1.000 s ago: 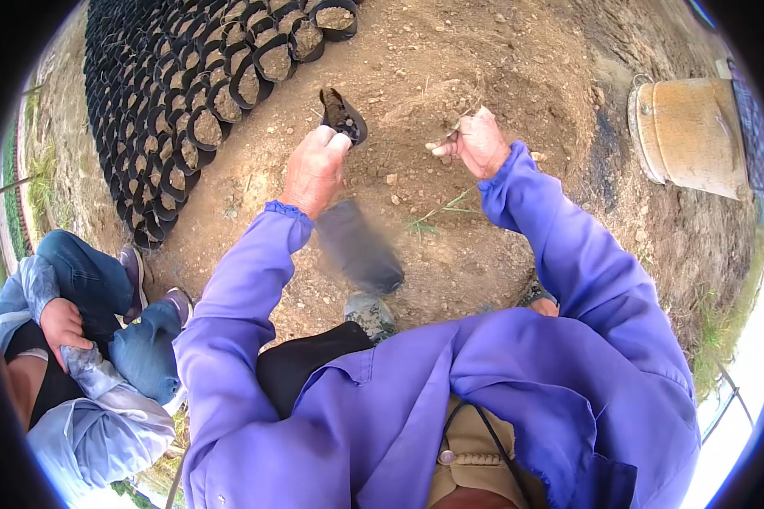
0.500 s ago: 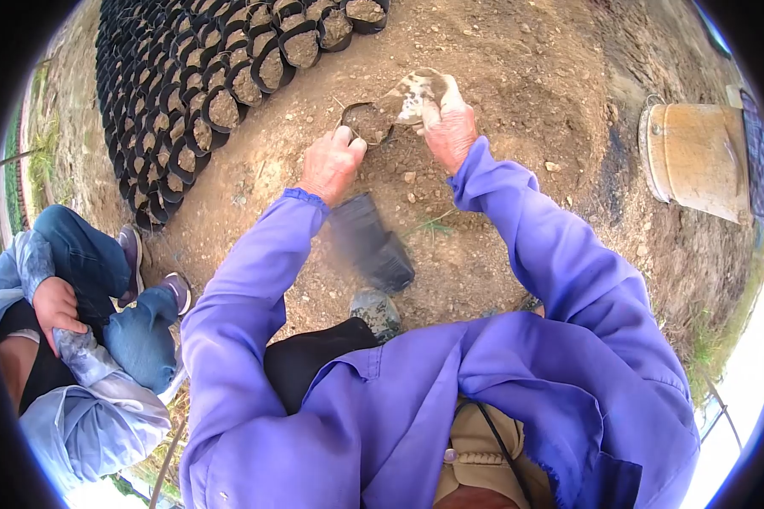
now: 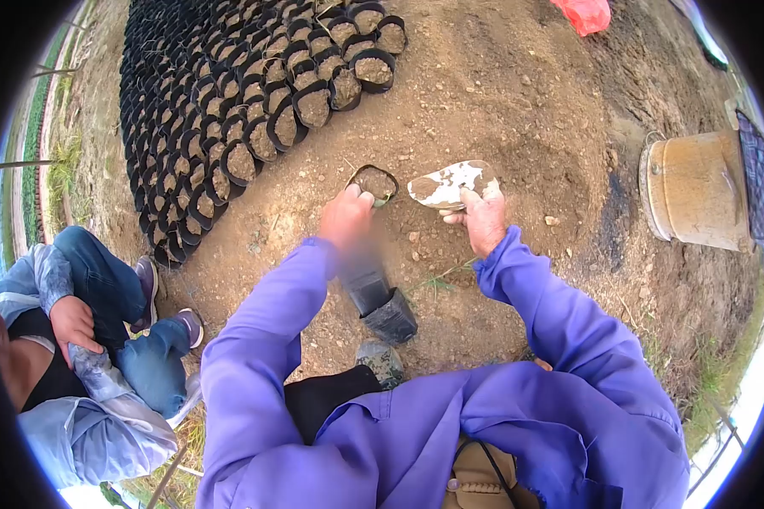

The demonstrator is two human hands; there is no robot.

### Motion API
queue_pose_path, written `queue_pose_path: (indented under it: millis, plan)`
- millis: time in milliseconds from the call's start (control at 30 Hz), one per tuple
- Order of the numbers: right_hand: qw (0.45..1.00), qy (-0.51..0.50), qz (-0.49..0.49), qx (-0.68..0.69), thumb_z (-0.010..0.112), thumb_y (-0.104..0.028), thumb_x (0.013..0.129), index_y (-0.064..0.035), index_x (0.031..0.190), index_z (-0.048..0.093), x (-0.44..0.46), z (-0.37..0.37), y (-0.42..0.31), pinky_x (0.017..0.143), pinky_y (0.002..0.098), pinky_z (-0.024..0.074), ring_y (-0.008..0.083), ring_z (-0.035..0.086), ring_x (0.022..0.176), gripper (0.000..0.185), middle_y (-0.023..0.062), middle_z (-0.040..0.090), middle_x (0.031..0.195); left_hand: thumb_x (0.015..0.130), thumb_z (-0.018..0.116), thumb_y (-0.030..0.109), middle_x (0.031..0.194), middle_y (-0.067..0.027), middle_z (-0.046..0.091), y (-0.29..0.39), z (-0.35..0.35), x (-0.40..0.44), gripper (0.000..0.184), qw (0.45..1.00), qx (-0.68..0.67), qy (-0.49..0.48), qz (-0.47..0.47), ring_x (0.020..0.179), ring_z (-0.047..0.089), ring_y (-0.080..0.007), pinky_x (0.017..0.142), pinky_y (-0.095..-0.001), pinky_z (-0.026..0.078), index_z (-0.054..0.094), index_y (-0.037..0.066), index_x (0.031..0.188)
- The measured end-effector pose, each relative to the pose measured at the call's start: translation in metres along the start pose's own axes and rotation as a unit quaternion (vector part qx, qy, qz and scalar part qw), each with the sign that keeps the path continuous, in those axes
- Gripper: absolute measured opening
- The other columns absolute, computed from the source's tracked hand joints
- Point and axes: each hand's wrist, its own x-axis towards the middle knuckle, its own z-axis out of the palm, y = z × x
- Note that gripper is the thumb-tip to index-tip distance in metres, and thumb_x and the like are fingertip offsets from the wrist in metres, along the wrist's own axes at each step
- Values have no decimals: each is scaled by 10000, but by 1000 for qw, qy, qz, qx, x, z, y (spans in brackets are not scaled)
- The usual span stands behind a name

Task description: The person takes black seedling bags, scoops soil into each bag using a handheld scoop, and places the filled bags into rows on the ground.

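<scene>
My left hand [image 3: 348, 218] is closed on the near left rim of a black pot [image 3: 375, 181], whose opening faces up and shows soil-coloured contents. To its right, my right hand [image 3: 482, 218] grips a white scoop [image 3: 454, 184] smeared with brown soil, its tip pointing left near the pot. Below my left hand lie black empty pots [image 3: 382, 301], nested in a stack, partly blurred. How the stack is held cannot be made out.
Rows of soil-filled black pots [image 3: 312, 105] cover the upper left. A dirty bucket [image 3: 700, 188] stands at the right. Another person [image 3: 102, 339] sits at the lower left. A red bag [image 3: 584, 13] lies at the top, and a shoe [image 3: 380, 363] is below the stack.
My right hand went from near the soil to over the pot with the scoop, then back right. The pot in my left hand, folded before, is now opened out. The view has shifted.
</scene>
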Motion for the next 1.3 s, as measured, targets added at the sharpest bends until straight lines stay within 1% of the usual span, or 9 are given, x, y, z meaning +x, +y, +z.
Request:
queue_pose_path:
  millis: [167,267,367,500,900,1033,1100,1200,1300]
  plan:
    - [813,-99,-388,-423,446,-7,880,-92,1232,476,37,47,19,506,268,529,177,659,830,363,68,631,1034,772,590,127,880,-151,494,9,-9,-11,154,999,-14,-14,25,781,565,-377,639,-462,468,510,75,894]
    - [762,-108,-343,-538,445,-16,884,-105,1229,477,33,68,25,501,291,521,186,659,834,358,57,636,1031,789,585,146,892,-164,502,8,-9,-8,135,1000,-10,-17,-7,773,570,-389,647,-462,476,516,58,865]
    - [990,-115,26,-79,454,-37,875,-116,1207,488,47,58,17,489,288,525,196,663,843,342,57,642,1052,788,613,162,854,-172,504,14,-4,-5,148,998,-5,-44,-40,763,574,-390,653,-461,482,532,39,795]
    - [969,-107,177,132,476,-50,865,-50,1182,485,47,-14,7,492,259,557,174,668,686,318,116,667,937,744,677,141,801,-178,518,-5,12,1,154,997,-56,51,-30,768,577,-375,649,-448,476,584,20,760]
    - [986,-17,164,-26,519,-107,899,-41,1183,516,3,-166,-19,587,245,536,140,640,775,291,46,644,963,756,624,107,903,-231,615,34,35,235,209,976,2,183,-114,876,605,-382,773,-422,480,660,17,941]
    - [995,52,68,52,523,-84,904,-22,1196,511,20,-233,-86,680,317,548,164,635,858,299,52,622,1016,752,538,135,978,-276,633,-24,49,301,296,977,92,27,-192,962,618,-371,872,-417,469,656,-10,981]
    - [984,149,-53,-85,517,-83,909,-24,1218,490,53,-278,-126,713,342,539,175,636,866,316,53,619,1039,779,592,147,944,-277,635,-33,47,302,251,984,67,51,-156,944,608,-414,856,-428,484,672,-4,963]
    - [724,234,-159,-629,452,-62,908,-49,1210,493,141,-394,-136,749,398,512,293,645,843,305,172,633,978,812,654,250,988,-237,633,1,14,256,418,988,38,131,-78,955,604,-387,841,-422,482,577,-3,1137]
    - [749,260,-127,-596,437,-92,886,-51,1103,549,195,-361,-127,741,428,492,400,620,877,248,244,628,949,827,665,271,1003,-225,619,4,4,179,490,995,-63,72,8,934,616,-340,799,-392,494,505,-1,1201]
